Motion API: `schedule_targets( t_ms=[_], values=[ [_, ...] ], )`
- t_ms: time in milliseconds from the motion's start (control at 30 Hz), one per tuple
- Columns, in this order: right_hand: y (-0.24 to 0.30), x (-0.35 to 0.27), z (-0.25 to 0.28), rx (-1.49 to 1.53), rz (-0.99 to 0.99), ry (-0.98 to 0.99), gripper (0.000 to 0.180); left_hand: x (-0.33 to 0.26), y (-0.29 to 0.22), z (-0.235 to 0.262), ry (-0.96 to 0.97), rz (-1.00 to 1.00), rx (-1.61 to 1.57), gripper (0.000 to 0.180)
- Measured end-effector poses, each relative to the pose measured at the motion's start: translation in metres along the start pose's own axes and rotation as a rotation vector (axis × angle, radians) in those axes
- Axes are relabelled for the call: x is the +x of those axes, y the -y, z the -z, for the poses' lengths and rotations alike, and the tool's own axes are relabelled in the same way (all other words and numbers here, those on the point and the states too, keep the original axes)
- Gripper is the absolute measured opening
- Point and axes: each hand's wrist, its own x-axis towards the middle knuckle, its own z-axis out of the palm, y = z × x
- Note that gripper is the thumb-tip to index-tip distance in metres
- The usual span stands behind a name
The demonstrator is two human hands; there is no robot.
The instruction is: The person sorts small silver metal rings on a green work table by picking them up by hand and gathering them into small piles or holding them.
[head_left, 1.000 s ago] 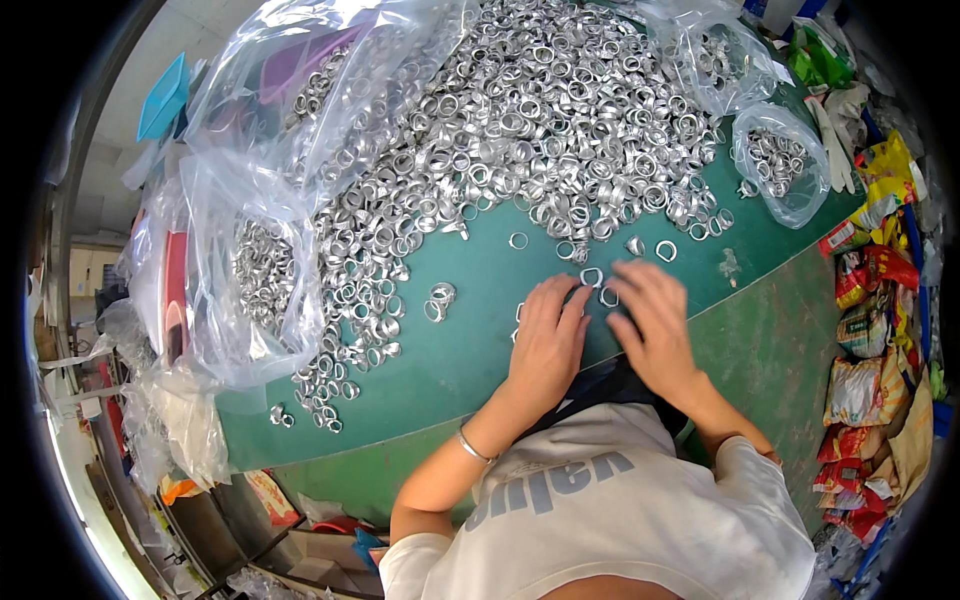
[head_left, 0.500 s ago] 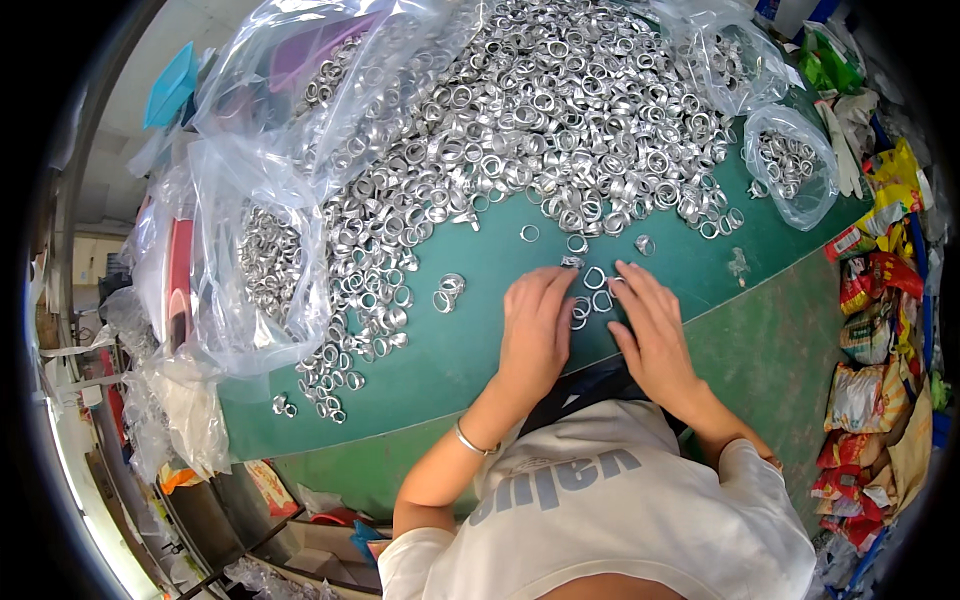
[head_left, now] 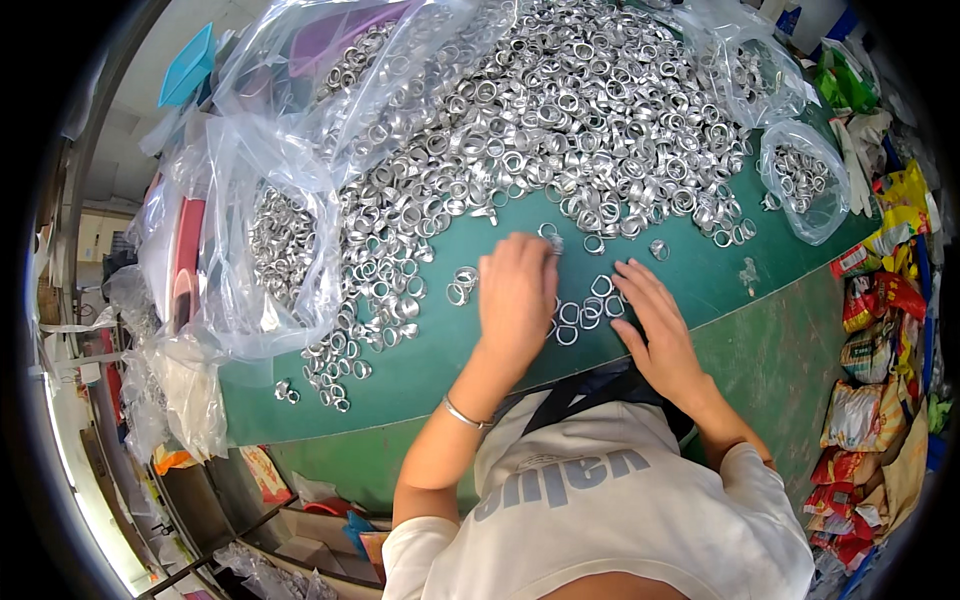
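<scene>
Silver metal rings lie in a large heap [head_left: 580, 120] on a green tabletop [head_left: 430, 370]. My left hand [head_left: 515, 300] is over the table in front of the heap, its fingers drawn together, with a small metal ring [head_left: 557, 243] at the fingertips. Close beyond those fingertips lies a loose ring [head_left: 547, 231]. My right hand [head_left: 660, 330] rests open, thumb and fingers apart, beside a small cluster of rings [head_left: 590, 312] between the two hands. The fingertips touch or nearly touch the rings at its right edge.
Clear plastic bags of rings stand at left [head_left: 285, 250] and far right [head_left: 800, 180]. A few stray rings [head_left: 462, 285] lie left of my left hand. A blue tray [head_left: 188, 65] is at the far left. Colourful packages [head_left: 860, 410] line the right side.
My left hand has moved away from the cluster, up and to the left, with a ring at its fingertips. More rings of the cluster now show. My right hand stays beside it.
</scene>
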Motion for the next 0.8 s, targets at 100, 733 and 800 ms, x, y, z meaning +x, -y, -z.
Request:
schedule_targets(
  t_ms=[100,733,800],
  values=[
    [0.002,0.000,-0.003,-0.024,0.029,0.039,0.052,-0.005,0.004,0.011,-0.073,0.058,-0.004,0.023],
    [0.011,0.036,-0.039,-0.027,0.410,0.364,0.058,-0.133,0.008,-0.037,0.679,1.128,-2.307,0.056],
    [0.015,0.023,-0.039,-0.014,0.434,0.418,0.053,-0.140,0.008,-0.044,0.633,0.928,-2.622,0.057]
  ],
)
